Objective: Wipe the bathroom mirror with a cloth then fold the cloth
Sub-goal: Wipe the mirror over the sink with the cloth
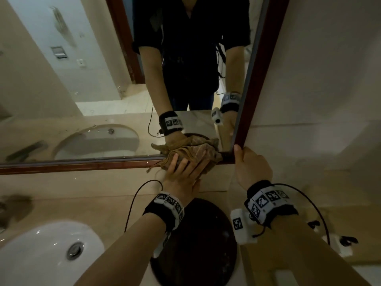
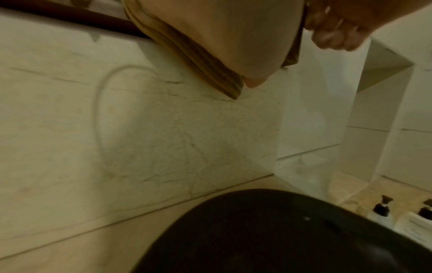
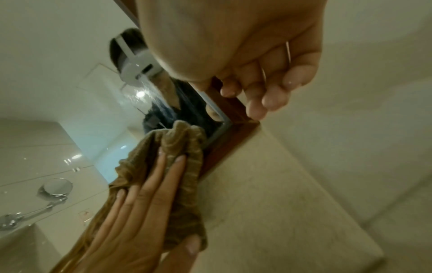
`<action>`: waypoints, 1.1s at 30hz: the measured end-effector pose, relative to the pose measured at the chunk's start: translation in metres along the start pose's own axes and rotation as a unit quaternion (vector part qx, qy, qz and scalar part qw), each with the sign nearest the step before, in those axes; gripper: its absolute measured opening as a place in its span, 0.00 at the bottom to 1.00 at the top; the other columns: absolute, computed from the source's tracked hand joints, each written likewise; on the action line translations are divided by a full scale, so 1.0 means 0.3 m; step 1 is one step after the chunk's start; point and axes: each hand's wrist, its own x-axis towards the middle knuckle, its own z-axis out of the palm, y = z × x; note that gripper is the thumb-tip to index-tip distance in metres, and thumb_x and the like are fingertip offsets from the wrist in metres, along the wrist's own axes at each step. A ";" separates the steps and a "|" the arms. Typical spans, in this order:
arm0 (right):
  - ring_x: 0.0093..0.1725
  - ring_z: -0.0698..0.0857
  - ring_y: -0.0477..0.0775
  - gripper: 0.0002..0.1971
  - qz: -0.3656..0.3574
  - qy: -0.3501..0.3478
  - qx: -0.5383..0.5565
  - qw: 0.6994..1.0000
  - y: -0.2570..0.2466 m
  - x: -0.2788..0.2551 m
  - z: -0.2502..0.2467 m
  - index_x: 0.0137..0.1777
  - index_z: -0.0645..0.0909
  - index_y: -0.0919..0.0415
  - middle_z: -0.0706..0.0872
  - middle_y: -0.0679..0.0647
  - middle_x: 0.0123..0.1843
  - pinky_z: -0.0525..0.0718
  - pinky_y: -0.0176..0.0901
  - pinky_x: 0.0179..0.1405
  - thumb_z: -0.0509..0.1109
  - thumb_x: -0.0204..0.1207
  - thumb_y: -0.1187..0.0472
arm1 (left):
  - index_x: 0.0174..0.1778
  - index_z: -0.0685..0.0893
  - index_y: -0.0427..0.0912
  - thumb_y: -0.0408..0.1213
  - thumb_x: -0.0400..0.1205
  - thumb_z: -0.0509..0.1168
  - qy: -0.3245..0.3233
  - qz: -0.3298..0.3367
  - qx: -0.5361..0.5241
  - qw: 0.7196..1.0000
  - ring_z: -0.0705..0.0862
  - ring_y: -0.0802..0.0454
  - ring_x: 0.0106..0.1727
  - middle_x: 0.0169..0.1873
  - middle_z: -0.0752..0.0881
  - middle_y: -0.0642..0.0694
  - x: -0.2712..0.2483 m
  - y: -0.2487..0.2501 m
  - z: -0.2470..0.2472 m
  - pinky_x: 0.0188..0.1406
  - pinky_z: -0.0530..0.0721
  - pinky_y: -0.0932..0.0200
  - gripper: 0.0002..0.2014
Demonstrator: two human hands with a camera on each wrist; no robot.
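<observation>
A crumpled brown cloth (image 1: 198,153) lies against the lower right corner of the mirror (image 1: 92,79), partly over its dark red-brown frame (image 1: 82,164). My left hand (image 1: 183,168) presses the cloth flat with straight, spread fingers. In the right wrist view the cloth (image 3: 180,146) bunches above those fingers (image 3: 149,184), beside the frame corner (image 3: 233,136). My right hand (image 1: 245,159) grips the frame's right edge at the corner, thumb on the front; its fingers (image 3: 257,103) curl along the frame's outer side. The left wrist view shows the palm (image 2: 222,27) on the cloth (image 2: 187,55).
Below the mirror runs a beige marble splashback (image 2: 117,129) and counter. A white sink (image 1: 41,244) sits at lower left, and a dark round basin (image 1: 195,244) directly under my arms. Two pump bottles (image 2: 381,210) stand at the right. A tiled wall (image 1: 329,79) adjoins the mirror.
</observation>
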 end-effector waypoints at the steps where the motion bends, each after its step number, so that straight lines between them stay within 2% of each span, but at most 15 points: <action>1: 0.52 0.84 0.63 0.32 0.016 -0.021 0.000 1.000 0.005 -0.011 0.025 0.61 0.79 0.58 0.86 0.61 0.55 0.80 0.51 0.52 0.39 0.85 0.38 | 0.86 0.58 0.53 0.49 0.80 0.60 -0.003 -0.002 0.006 1.000 0.75 0.43 0.68 0.85 0.61 0.51 -0.024 -0.035 -0.001 0.81 0.60 0.37 0.36; 4: 0.55 0.84 0.62 0.34 0.063 -0.077 0.002 0.995 -0.011 -0.031 0.085 0.58 0.83 0.60 0.86 0.60 0.57 0.79 0.50 0.56 0.40 0.85 0.39 | 0.86 0.60 0.51 0.48 0.80 0.58 -0.002 0.005 0.029 1.000 0.78 0.39 0.67 0.84 0.62 0.49 -0.101 -0.172 -0.012 0.80 0.59 0.35 0.35; 7: 0.51 0.85 0.61 0.36 0.077 -0.121 0.012 0.990 -0.071 -0.052 0.155 0.51 0.84 0.62 0.88 0.61 0.52 0.81 0.50 0.54 0.39 0.85 0.39 | 0.85 0.60 0.51 0.49 0.80 0.57 -0.013 0.015 0.039 0.999 0.79 0.37 0.67 0.83 0.65 0.47 -0.179 -0.309 -0.029 0.78 0.61 0.34 0.35; 9: 0.50 0.85 0.62 0.34 0.078 -0.132 0.062 0.986 -0.127 -0.063 0.220 0.53 0.83 0.64 0.87 0.62 0.51 0.82 0.53 0.56 0.40 0.86 0.40 | 0.86 0.56 0.52 0.49 0.79 0.57 -0.028 0.023 0.049 0.998 0.76 0.37 0.68 0.82 0.66 0.47 -0.209 -0.384 -0.040 0.77 0.60 0.35 0.36; 11: 0.48 0.86 0.64 0.31 0.103 -0.127 0.155 0.974 -0.192 -0.078 0.284 0.49 0.81 0.63 0.87 0.64 0.49 0.83 0.58 0.56 0.44 0.85 0.40 | 0.85 0.60 0.52 0.49 0.79 0.57 -0.042 0.030 0.055 0.997 0.73 0.39 0.70 0.81 0.68 0.47 -0.228 -0.447 -0.050 0.77 0.60 0.36 0.35; 12: 0.49 0.86 0.66 0.29 0.113 -0.126 0.177 0.970 -0.228 -0.087 0.315 0.50 0.81 0.63 0.87 0.66 0.50 0.84 0.60 0.56 0.46 0.86 0.41 | 0.84 0.64 0.53 0.49 0.78 0.57 -0.048 0.033 0.054 0.997 0.72 0.39 0.72 0.81 0.69 0.47 -0.235 -0.470 -0.055 0.77 0.61 0.37 0.34; 15: 0.57 0.85 0.69 0.23 0.118 -0.154 0.219 0.956 -0.321 -0.107 0.380 0.67 0.76 0.68 0.84 0.71 0.59 0.82 0.63 0.60 0.46 0.88 0.53 | 0.84 0.65 0.53 0.50 0.79 0.60 -0.078 0.042 0.046 0.995 0.72 0.40 0.75 0.79 0.72 0.47 -0.249 -0.502 -0.068 0.79 0.59 0.37 0.34; 20: 0.43 0.87 0.66 0.35 0.189 -0.153 0.197 0.950 -0.382 -0.092 0.393 0.47 0.82 0.67 0.88 0.68 0.46 0.87 0.59 0.47 0.44 0.84 0.38 | 0.85 0.63 0.54 0.51 0.84 0.58 -0.080 0.074 0.037 0.993 0.72 0.43 0.78 0.82 0.69 0.49 -0.212 -0.523 -0.111 0.80 0.58 0.40 0.31; 21: 0.43 0.87 0.66 0.34 0.204 -0.171 0.191 0.945 -0.386 -0.091 0.377 0.48 0.82 0.68 0.89 0.69 0.47 0.87 0.58 0.46 0.45 0.85 0.39 | 0.85 0.64 0.54 0.51 0.85 0.56 -0.073 0.087 0.043 0.993 0.72 0.44 0.78 0.83 0.67 0.50 -0.189 -0.528 -0.126 0.80 0.57 0.42 0.30; 24: 0.50 0.86 0.65 0.25 0.218 -0.201 0.184 0.937 -0.405 -0.078 0.307 0.69 0.76 0.69 0.85 0.65 0.56 0.86 0.52 0.47 0.51 0.87 0.49 | 0.84 0.66 0.55 0.52 0.87 0.52 -0.046 0.112 0.049 0.991 0.74 0.45 0.76 0.81 0.69 0.51 -0.090 -0.524 -0.203 0.83 0.51 0.45 0.27; 25: 0.53 0.87 0.65 0.25 0.222 -0.216 0.196 0.931 -0.405 -0.070 0.293 0.71 0.74 0.69 0.84 0.64 0.56 0.88 0.49 0.45 0.52 0.87 0.50 | 0.84 0.66 0.55 0.52 0.87 0.52 -0.032 0.115 0.046 0.992 0.74 0.46 0.76 0.80 0.72 0.51 -0.047 -0.518 -0.241 0.83 0.50 0.46 0.26; 28: 0.52 0.86 0.55 0.23 0.212 -0.254 0.268 0.905 -0.421 -0.078 0.237 0.74 0.71 0.67 0.81 0.65 0.68 0.82 0.31 0.19 0.54 0.87 0.53 | 0.84 0.64 0.59 0.52 0.88 0.51 0.023 0.109 0.067 0.991 0.71 0.47 0.74 0.77 0.76 0.53 0.118 -0.512 -0.406 0.83 0.48 0.44 0.26; 29: 0.49 0.85 0.54 0.23 0.215 -0.258 0.267 0.903 -0.432 -0.084 0.225 0.76 0.69 0.67 0.78 0.66 0.71 0.82 0.30 0.20 0.54 0.87 0.54 | 0.85 0.61 0.60 0.53 0.88 0.50 0.051 0.103 0.086 0.990 0.69 0.46 0.76 0.79 0.73 0.52 0.185 -0.515 -0.478 0.83 0.44 0.43 0.26; 31: 0.58 0.83 0.60 0.22 0.213 -0.253 0.191 0.924 -0.441 -0.068 0.229 0.79 0.64 0.67 0.75 0.66 0.73 0.86 0.38 0.44 0.54 0.88 0.58 | 0.85 0.58 0.60 0.54 0.88 0.48 0.120 0.074 0.109 0.984 0.64 0.43 0.80 0.84 0.64 0.50 0.315 -0.516 -0.635 0.83 0.40 0.40 0.27; 33: 0.68 0.78 0.64 0.23 0.230 -0.255 0.153 0.927 -0.455 -0.065 0.213 0.82 0.57 0.65 0.72 0.65 0.75 0.80 0.48 0.61 0.52 0.88 0.63 | 0.86 0.57 0.59 0.54 0.89 0.47 0.179 0.033 0.119 0.976 0.57 0.41 0.83 0.86 0.57 0.48 0.412 -0.510 -0.774 0.83 0.42 0.37 0.27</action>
